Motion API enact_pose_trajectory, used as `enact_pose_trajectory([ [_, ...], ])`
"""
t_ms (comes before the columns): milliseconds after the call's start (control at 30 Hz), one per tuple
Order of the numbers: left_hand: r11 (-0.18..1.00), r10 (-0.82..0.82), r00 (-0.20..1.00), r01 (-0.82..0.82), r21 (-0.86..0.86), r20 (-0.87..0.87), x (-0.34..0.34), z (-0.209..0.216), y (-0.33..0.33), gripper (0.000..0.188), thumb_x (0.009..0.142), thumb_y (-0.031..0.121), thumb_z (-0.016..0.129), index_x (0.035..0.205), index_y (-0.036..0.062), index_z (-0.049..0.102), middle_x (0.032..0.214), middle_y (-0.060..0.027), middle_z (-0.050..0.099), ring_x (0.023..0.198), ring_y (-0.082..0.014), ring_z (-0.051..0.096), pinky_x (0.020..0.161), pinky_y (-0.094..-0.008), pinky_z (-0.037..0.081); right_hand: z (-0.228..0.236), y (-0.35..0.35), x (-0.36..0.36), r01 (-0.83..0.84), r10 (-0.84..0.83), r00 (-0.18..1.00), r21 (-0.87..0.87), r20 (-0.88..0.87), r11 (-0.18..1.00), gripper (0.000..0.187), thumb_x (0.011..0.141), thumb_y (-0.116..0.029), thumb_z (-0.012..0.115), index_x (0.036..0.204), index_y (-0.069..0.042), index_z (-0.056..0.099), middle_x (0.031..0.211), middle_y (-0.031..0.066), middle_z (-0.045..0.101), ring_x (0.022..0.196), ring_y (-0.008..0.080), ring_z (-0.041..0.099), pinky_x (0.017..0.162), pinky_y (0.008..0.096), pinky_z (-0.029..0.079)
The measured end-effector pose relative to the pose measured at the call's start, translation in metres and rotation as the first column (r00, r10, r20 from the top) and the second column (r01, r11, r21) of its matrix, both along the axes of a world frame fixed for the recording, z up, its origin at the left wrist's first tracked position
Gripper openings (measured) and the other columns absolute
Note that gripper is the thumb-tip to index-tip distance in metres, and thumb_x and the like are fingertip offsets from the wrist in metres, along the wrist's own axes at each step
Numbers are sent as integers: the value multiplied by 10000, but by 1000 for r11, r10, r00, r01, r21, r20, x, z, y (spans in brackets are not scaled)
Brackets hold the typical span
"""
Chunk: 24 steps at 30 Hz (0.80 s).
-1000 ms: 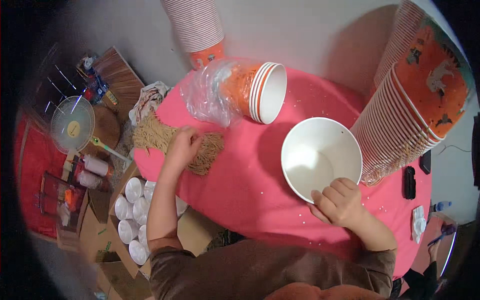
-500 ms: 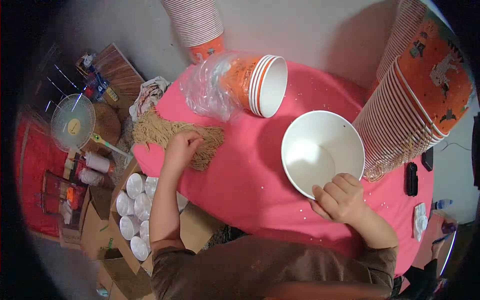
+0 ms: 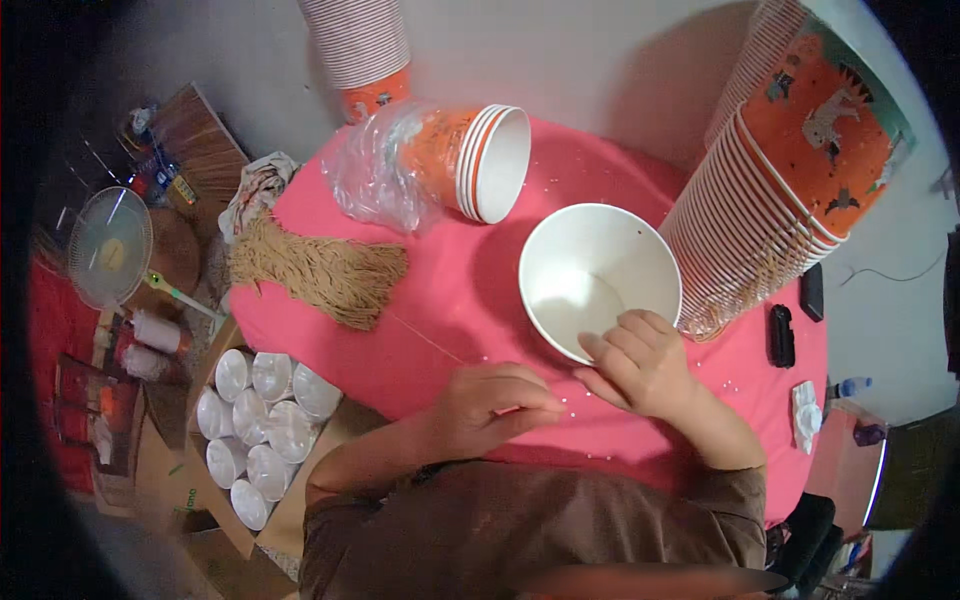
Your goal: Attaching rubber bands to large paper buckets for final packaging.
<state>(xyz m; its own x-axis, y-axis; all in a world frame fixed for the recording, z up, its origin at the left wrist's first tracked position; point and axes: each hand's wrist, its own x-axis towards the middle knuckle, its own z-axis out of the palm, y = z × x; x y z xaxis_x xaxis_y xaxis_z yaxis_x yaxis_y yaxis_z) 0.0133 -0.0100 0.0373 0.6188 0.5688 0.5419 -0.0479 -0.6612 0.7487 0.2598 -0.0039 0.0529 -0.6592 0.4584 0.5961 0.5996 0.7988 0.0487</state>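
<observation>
A white paper bucket (image 3: 585, 270) stands on the pink cloth, its mouth facing me and a small hole near its upper right rim. My right hand (image 3: 640, 365) is closed on its near rim, thumb outside. Left of it, low over the table's near edge, my left hand (image 3: 495, 400) is closed with the fingers together. A thin tan cord (image 3: 430, 335) runs from this hand toward a bundle of tan cords (image 3: 320, 270) at the left of the table. The cord's end inside the fingers is hidden.
A tall stack of orange printed buckets (image 3: 760, 210) with cords along its side stands right. Several nested buckets (image 3: 500, 165) lie partly in clear plastic. Another stack (image 3: 360, 50) rises behind. A carton (image 3: 190, 480) of white rolls or cups is lower left, a black case (image 3: 782, 335) far right.
My left hand has moved right from the cord bundle toward the bucket, drawing out one cord. My right hand keeps its hold on the rim. The whole view has shifted slightly.
</observation>
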Motion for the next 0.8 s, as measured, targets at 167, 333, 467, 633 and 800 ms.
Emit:
enact_pose_trajectory([
  [167,674,38,977,132,-727,212,15,-18,-2,259,887,37,662,1106,24,525,876,-93,683,754,-131,645,648,-262,518,25,-6,0,-81,47,976,-150,-213,985,361,723,-240,757,1007,-45,651,917,87,599,879,273,584,808,407,470],
  [333,676,28,933,246,-695,358,19,-20,0,410,869,12,675,1156,28,382,835,-106,675,699,-126,630,622,-251,508,33,-10,-13,-256,175,951,-337,-253,906,301,715,-159,760,993,-78,677,998,57,591,1007,266,537,907,421,370],
  [467,700,30,948,207,-684,318,19,-10,-1,446,856,-4,684,1181,23,380,817,-98,670,692,-127,630,630,-247,509,29,-8,-14,-316,220,931,-340,-291,886,270,709,-132,756,961,-83,673,968,49,601,996,267,542,910,425,371],
  [633,732,48,934,208,-648,354,19,-16,-4,368,855,10,691,1143,7,462,837,-76,666,719,-108,623,639,-239,504,29,-11,-18,-247,196,960,-275,-202,929,208,700,-118,749,885,-79,662,907,38,604,951,255,557,942,462,386],
  [800,922,261,963,-230,-312,63,15,-13,-5,51,825,-1,685,828,12,636,778,-14,617,667,-70,550,598,-221,443,33,-11,-17,-131,113,988,-193,-102,972,196,688,-109,741,860,-72,656,873,41,604,913,251,569,956,502,392],
])
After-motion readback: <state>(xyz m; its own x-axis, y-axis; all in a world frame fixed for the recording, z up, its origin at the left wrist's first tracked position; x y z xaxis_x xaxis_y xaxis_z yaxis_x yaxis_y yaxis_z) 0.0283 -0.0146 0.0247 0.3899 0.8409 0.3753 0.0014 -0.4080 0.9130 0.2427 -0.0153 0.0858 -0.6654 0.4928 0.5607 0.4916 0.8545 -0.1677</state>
